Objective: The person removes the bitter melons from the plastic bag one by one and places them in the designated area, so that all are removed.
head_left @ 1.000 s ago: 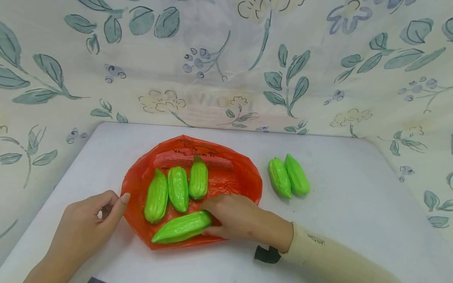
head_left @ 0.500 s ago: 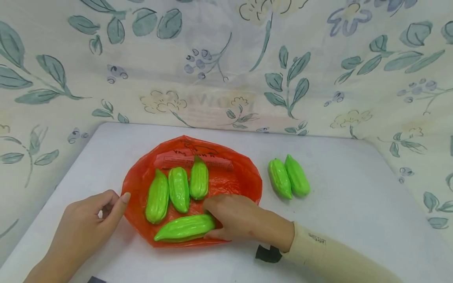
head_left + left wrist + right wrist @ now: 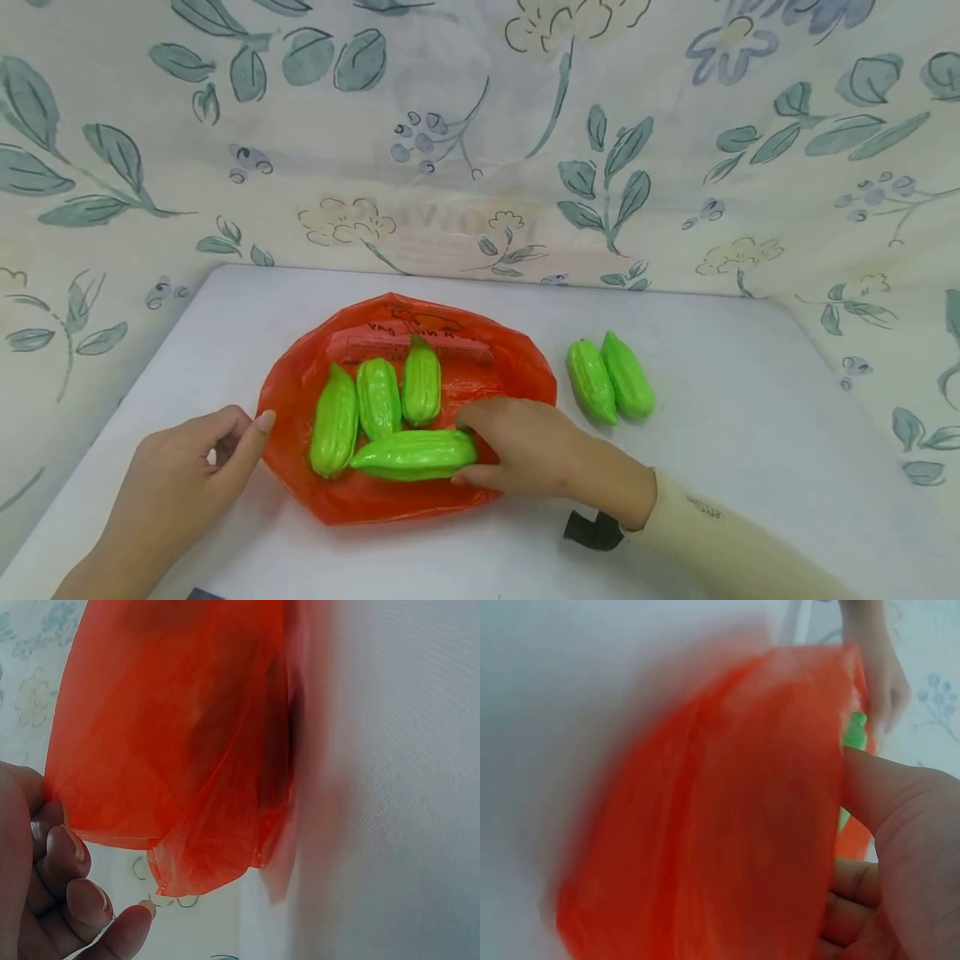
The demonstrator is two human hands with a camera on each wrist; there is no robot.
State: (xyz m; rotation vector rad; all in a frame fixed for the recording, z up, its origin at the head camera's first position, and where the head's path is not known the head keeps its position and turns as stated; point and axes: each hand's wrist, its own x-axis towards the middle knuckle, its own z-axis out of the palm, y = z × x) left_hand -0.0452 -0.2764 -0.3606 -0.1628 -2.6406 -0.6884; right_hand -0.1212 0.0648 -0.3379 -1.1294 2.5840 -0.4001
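Observation:
A red plastic bag [image 3: 390, 504] lies spread open on the white table, its rim standing up as a low wall. My left hand [image 3: 187, 467] pinches the rim at its left side between thumb and fingertips. Inside the bag, my right hand [image 3: 525, 446] grips the right end of a shiny green ridged gourd [image 3: 416, 456], which lies crosswise with its pointed tip to the left. Behind it are three more green gourds, side by side: the left one [image 3: 334, 425], the middle one [image 3: 378, 396] and the right one [image 3: 422, 387]. In the right wrist view, the bag's wall hides most of the gourds.
Two more green gourds, a left one [image 3: 591, 379] and a right one [image 3: 628, 375], lie together on the white table [image 3: 735, 417] to the right of the bag. A flower-patterned cloth [image 3: 480, 125] hangs behind the table.
My right hand has moved the gripped gourd up and to the right inside the bag, toward the row of three, and levelled it. My left hand has stayed at the rim.

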